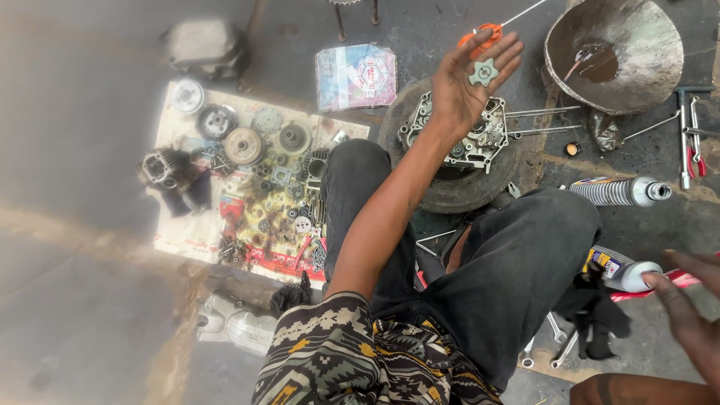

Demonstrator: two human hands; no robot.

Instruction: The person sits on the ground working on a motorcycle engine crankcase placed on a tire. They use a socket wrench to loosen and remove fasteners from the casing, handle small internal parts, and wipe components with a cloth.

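Observation:
My left hand (466, 81) is stretched out palm up over an engine case (480, 139) that lies on a tyre (450, 187). A small star-shaped metal part (484, 72) rests on its fingers. My right hand (694, 304) is at the right edge, fingers spread, holding nothing, next to a white plastic bottle (622, 268) and a black rag (596, 315). My knees in black trousers are between the two hands.
A printed sheet (195, 229) on the left holds several gears, clutch parts and a cylinder (161, 169). A metal bowl (615, 52) with dark oil stands top right, with wrenches (686, 135), a shock absorber (619, 191), a plastic packet (356, 75) and an engine cover (232, 322) around.

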